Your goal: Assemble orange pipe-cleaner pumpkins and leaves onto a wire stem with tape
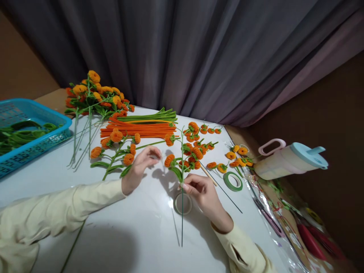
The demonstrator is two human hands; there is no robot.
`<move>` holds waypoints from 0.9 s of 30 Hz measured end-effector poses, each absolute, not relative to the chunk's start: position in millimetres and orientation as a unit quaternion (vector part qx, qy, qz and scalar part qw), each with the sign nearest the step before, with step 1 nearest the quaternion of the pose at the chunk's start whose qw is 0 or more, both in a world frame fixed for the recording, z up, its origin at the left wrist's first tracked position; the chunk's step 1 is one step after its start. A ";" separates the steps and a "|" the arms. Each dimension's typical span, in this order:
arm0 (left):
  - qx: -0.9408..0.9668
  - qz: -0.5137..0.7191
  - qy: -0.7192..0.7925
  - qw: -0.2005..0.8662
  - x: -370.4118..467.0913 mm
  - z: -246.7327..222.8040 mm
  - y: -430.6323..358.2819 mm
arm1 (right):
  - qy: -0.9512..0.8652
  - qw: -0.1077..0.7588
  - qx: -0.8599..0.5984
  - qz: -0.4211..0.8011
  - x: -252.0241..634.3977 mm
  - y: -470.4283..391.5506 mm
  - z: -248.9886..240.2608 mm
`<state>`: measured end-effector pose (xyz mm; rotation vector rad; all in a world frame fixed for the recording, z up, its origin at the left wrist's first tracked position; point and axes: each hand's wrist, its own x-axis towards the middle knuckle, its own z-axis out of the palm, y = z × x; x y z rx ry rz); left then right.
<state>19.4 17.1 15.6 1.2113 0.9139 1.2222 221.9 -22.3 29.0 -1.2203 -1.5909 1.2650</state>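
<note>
My right hand (203, 191) pinches the thin green wire stem (182, 220) between thumb and forefinger. The stem stands upright in view, with a green leaf (177, 173) and small orange fuzzy pumpkins (170, 160) on side stalks above my fingers. To its left, my left hand (143, 165) hovers with curled fingers slightly apart and nothing visible between them. Behind that hand lies a leafy pumpkin branch (115, 157). Just under my right hand, a roll of tape (175, 204) rests on the white table (150, 235), partly behind the stem.
Orange pipe cleaners (136, 131) and green ones (159, 115) lie behind. A finished bunch (96, 94) sits back left, near a blue basket (34, 151) of leaves. Rightward are green tape (240, 183), loose pumpkins (222, 168), a tumbler (281, 163), scissors (270, 218) and red-handled pliers (309, 240).
</note>
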 end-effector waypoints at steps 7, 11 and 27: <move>0.784 0.212 0.428 0.395 14.2 69.3 7.2 | -0.704 0.388 -0.474 0.361 214.2 -33.5 33.4; 0.792 0.061 0.379 0.475 6.3 63.5 17.2 | -0.641 0.394 -0.441 0.490 216.1 -32.3 32.5; 0.627 0.319 0.280 0.653 22.6 12.1 18.7 | -0.370 0.313 -0.289 0.826 213.8 -22.4 8.2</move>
